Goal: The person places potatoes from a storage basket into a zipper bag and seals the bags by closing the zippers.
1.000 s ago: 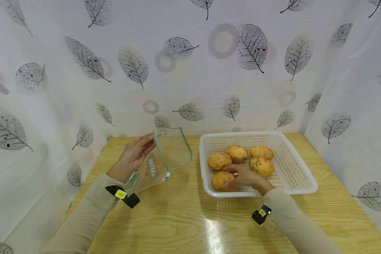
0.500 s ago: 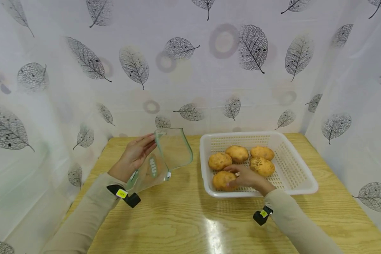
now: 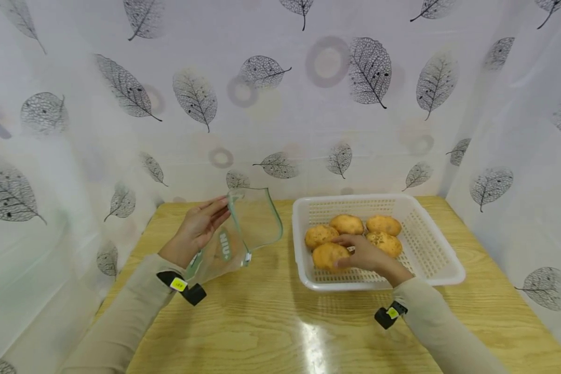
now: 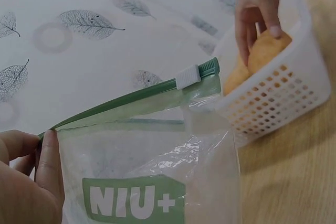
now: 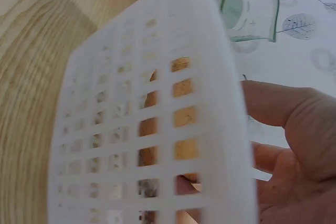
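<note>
My left hand (image 3: 198, 228) pinches the top edge of a clear zip bag (image 3: 257, 221) with green trim. In the left wrist view the bag bears a green NIU+ label (image 4: 134, 201), and a white slider (image 4: 188, 77) sits near the far end of its zip. Its mouth gapes toward the basket in the head view. My right hand (image 3: 369, 257) grips a potato (image 3: 328, 256) at the front left of a white plastic basket (image 3: 441, 257), thumb on the near side and fingers over the far side. In the right wrist view the basket's wall (image 5: 223, 145) hides most of that potato.
Several other potatoes (image 3: 347, 224) lie in the basket behind the held one and to its right. The basket stands on a wood-grain table (image 3: 252, 327). A leaf-printed curtain (image 3: 280, 119) encloses the back and both sides.
My right hand has raised the front potato slightly, tilting it toward the potato behind. The left hand and the bag have barely moved.
</note>
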{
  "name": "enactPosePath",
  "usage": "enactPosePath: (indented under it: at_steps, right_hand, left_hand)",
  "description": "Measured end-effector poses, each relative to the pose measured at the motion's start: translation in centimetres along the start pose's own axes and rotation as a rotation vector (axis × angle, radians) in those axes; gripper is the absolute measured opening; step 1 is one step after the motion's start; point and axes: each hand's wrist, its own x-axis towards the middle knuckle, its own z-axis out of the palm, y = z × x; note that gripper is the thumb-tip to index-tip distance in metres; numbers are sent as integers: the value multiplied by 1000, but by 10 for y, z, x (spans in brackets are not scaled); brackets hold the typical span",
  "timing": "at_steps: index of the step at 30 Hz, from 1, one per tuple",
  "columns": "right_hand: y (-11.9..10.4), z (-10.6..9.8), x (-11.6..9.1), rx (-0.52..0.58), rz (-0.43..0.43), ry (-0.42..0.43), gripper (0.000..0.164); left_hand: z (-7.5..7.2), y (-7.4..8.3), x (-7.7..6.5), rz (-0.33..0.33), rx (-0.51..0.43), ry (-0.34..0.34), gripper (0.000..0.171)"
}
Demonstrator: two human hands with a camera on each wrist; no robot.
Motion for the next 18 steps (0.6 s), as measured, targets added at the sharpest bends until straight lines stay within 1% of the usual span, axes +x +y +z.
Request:
enactPosePath:
  at_steps: [5, 10, 15, 18]
  right_hand:
    - [-13, -7, 1, 27, -22, 13, 68]
    - [-28, -11, 3, 78, -55, 18, 66]
    - [-43, -10, 8, 103, -71, 39, 64]
    - [-52, -9, 12, 96, -61, 53, 65]
  left_hand:
    - [1, 0, 0, -2, 35, 6, 22]
    - [2, 1, 0, 1, 57, 7, 20]
    - [3, 2, 0, 8, 83, -6, 19]
    - [3, 2, 1, 10, 93, -7, 20]
